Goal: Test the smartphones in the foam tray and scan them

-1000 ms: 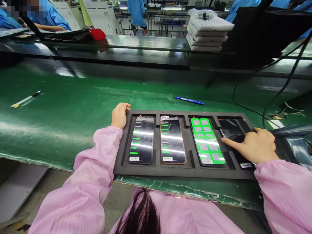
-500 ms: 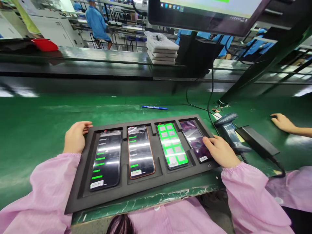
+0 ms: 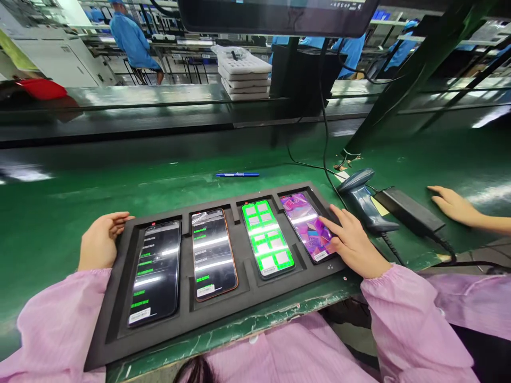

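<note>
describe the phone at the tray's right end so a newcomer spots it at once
On the green table lies a black tray with four phones. Take the rightmost phone, with the right hand over its edge; it alone shows a purple picture.

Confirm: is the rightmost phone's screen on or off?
On. The rightmost phone shows a bright purple picture; the right hand covers part of its right side.

White glare streaks the phone screens (image 3: 214,254); the bench (image 3: 187,183) gleams; its left end seems slightly blurred.
</note>
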`<state>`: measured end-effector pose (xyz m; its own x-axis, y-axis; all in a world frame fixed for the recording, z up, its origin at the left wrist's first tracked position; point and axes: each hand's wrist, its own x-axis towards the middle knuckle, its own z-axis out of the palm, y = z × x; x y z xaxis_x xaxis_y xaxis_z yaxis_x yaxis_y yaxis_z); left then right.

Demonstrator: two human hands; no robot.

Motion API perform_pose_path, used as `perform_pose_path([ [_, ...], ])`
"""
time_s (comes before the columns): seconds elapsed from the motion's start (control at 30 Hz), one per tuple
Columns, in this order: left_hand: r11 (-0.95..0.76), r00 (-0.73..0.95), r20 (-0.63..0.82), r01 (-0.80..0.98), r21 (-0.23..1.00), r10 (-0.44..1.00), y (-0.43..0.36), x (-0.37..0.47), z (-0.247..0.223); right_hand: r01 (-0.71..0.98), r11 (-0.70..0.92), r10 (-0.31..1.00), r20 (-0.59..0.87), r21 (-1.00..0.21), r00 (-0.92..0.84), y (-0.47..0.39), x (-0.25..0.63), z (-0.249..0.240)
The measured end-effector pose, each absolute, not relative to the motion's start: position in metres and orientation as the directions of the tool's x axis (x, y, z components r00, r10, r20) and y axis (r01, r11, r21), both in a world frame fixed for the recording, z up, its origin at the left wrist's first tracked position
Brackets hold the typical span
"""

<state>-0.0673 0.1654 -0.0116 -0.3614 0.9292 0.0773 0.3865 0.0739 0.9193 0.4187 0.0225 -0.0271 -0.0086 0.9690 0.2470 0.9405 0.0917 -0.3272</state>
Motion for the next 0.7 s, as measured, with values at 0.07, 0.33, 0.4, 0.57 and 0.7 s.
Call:
perform_pose_path([
  [0.07, 0.079, -0.371, 0.073, 0.377, 0.923, 0.926, 0.165, -0.067, -0.012, 0.954, 0.07, 0.961, 0.277, -0.292, 0.014, 0.025, 0.418, -0.033],
  [0.33, 0.074, -0.339, 0.098, 0.462, 0.884, 0.936, 0.162, -0.066, -0.007, 0.848, -0.056, 0.877, 0.379, -0.527, 0.293, 0.021, 0.414, -0.038],
  [0.4, 0.074, -0.34, 0.102, 0.468, 0.88, 0.935, 0.161, -0.065, -0.006, 0.82, -0.073, 0.858, 0.384, -0.567, 0.342, 0.021, 0.411, -0.038],
  [0.57, 0.105, -0.371, 0.027, 0.331, 0.938, 0.928, 0.162, -0.066, -0.007, 0.771, -0.06, 0.835, 0.391, -0.634, 0.387, 0.02, 0.406, -0.035],
  [0.7, 0.092, -0.345, 0.007, 0.272, 0.958, 0.939, 0.158, -0.067, -0.011, 0.74, -0.066, 0.828, 0.378, -0.669, 0.415, 0.017, 0.406, -0.03],
])
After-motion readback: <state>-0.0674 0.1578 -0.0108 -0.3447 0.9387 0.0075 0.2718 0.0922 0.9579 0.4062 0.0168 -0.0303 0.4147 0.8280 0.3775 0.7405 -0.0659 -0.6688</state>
